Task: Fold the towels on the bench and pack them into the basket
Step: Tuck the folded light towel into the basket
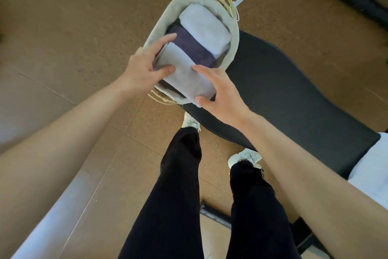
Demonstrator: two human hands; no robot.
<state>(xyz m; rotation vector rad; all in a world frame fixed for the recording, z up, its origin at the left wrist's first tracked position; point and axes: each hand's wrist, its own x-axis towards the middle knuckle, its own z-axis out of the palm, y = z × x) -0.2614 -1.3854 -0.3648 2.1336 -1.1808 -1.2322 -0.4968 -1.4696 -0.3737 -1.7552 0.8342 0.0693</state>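
Both hands pressing a folded towel into the basket

The left hand (144, 69) and right hand (218, 93) clasp the near white towel (184, 78), fingers spread, their undersides hidden. It sits in the basket (234, 48) on the black bench (294, 95), beside a purple towel (193, 46) and another white towel (204, 27). Lower layers are hidden.

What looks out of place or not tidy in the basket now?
The near towel, held by both hands, is not fully in: its near end sticks out over the basket rim. The far towel and purple towel lie neatly inside. Nothing spilled.
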